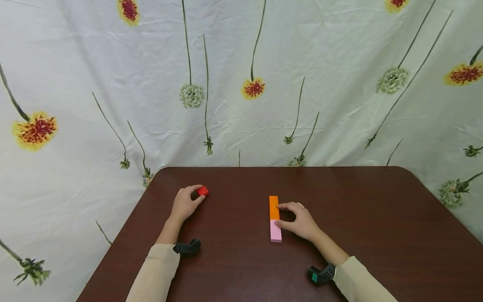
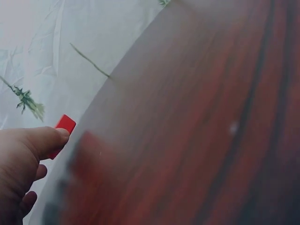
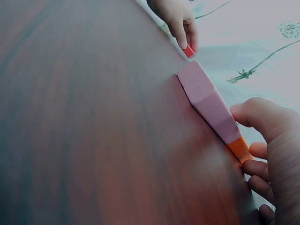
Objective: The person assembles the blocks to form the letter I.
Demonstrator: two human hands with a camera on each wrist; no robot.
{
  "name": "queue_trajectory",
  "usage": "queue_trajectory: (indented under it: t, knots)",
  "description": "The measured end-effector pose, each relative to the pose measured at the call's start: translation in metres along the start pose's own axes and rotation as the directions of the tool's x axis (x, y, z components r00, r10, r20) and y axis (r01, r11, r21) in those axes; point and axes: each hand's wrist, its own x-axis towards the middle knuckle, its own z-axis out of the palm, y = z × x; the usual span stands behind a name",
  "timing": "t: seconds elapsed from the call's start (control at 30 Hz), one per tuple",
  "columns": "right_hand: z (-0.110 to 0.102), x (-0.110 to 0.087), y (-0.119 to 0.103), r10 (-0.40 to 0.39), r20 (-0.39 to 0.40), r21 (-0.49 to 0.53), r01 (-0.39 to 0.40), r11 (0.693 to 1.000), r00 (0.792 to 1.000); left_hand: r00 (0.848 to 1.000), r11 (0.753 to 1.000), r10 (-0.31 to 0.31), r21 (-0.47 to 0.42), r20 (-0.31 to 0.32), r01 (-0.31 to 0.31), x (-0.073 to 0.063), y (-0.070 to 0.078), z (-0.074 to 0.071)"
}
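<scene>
My left hand (image 1: 185, 202) pinches a small red block (image 1: 203, 191) between thumb and fingers, toward the far left of the table; the left wrist view also shows the red block (image 2: 66, 123) under the thumb. Near the middle lie an orange block (image 1: 273, 207) and a pink block (image 1: 276, 231), end to end in one straight line, the orange one farther from me. My right hand (image 1: 302, 222) is at their right side, thumb by the pink block and fingertips by the orange one. In the right wrist view the pink block (image 3: 206, 98) shows large and its fingers are not wrapped round either block.
The dark brown table (image 1: 234, 268) has rounded far corners. Behind it hangs a white cloth (image 1: 226, 50) printed with flowers and stems. Each wrist wears a black band, the left band (image 1: 187, 248) and the right band (image 1: 320, 274).
</scene>
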Motion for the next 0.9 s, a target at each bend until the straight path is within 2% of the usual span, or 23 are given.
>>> queue_trajectory:
  t: [0.57, 0.9]
  knots:
    - [0.000, 0.000, 0.001, 0.000, 0.008, -0.001, 0.000, 1.000, 1.000, 0.999, 0.999, 0.035, 0.003, 0.022, -0.035, 0.019, 0.026, 0.004]
    - [0.000, 0.000, 0.002, -0.011, 0.003, -0.001, 0.011, 1.000, 1.000, 0.998, 0.998, 0.062, -0.003, 0.026, -0.062, 0.028, 0.036, 0.008]
